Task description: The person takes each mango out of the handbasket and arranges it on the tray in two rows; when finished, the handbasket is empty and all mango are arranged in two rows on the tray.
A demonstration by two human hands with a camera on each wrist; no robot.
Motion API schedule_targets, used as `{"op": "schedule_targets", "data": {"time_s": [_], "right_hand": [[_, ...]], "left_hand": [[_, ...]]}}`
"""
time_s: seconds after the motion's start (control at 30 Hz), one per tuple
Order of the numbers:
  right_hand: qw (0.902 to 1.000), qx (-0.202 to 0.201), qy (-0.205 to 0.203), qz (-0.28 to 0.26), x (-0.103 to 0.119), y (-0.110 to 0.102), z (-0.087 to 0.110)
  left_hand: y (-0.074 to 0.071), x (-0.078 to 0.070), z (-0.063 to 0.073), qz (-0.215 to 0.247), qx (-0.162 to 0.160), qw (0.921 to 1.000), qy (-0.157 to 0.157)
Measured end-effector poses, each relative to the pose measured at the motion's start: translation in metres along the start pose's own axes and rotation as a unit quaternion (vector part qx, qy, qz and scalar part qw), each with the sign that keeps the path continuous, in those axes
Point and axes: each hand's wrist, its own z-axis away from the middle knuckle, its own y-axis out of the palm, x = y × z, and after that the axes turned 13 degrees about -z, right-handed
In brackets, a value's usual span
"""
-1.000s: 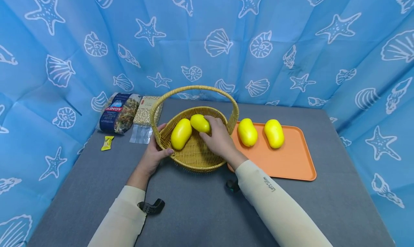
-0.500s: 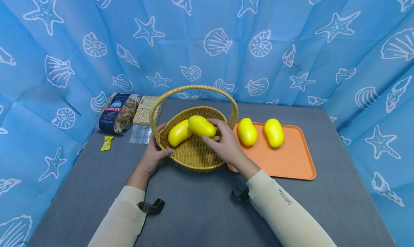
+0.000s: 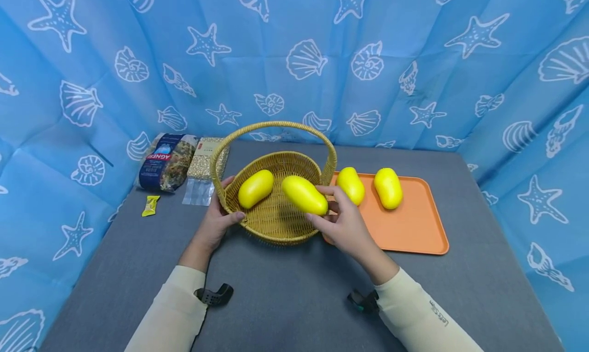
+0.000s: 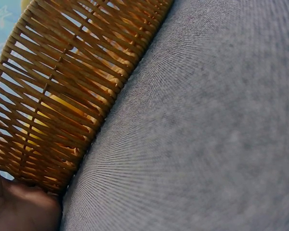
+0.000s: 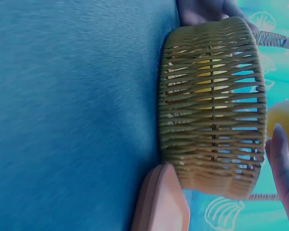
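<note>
My right hand (image 3: 345, 221) pinches one end of a yellow mango (image 3: 304, 195) between thumb and fingers. In the right wrist view this mango (image 5: 285, 126) is above the rim of the wicker basket (image 5: 212, 110). A second mango (image 3: 255, 189) lies inside the basket (image 3: 280, 234), on its left side. My left hand (image 3: 216, 226) grips the basket's left rim, thumb over the edge. In the left wrist view part of the left hand (image 4: 26, 207) touches the woven wall (image 4: 72, 82); its other fingers are hidden.
An orange tray (image 3: 405, 234) right of the basket bears two more mangoes, one (image 3: 350, 185) near the basket and one (image 3: 388, 188) beyond it. Back left lie a pasta bag (image 3: 166, 162), a bag of pale grains (image 3: 207, 160) and a small yellow packet (image 3: 151, 205). A patterned curtain (image 3: 285, 60) stands behind.
My right hand has lifted the mango from the basket's inside and moved it right, toward the near right rim. The other mango has turned slightly in the basket. My left hand keeps its hold.
</note>
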Motion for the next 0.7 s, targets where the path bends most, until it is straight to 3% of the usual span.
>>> {"op": "schedule_targets", "data": {"time_s": [0.37, 0.7], "right_hand": [[0.9984, 0.002, -0.003, -0.057, -0.004, -0.032, 0.036], [0.9990, -0.044, -0.010, -0.003, -0.011, -0.055, 0.059]], "left_hand": [[0.000, 0.000, 0.001, 0.000, 0.001, 1.0000, 0.003], [0.000, 0.001, 0.002, -0.001, 0.002, 1.0000, 0.004]]}}
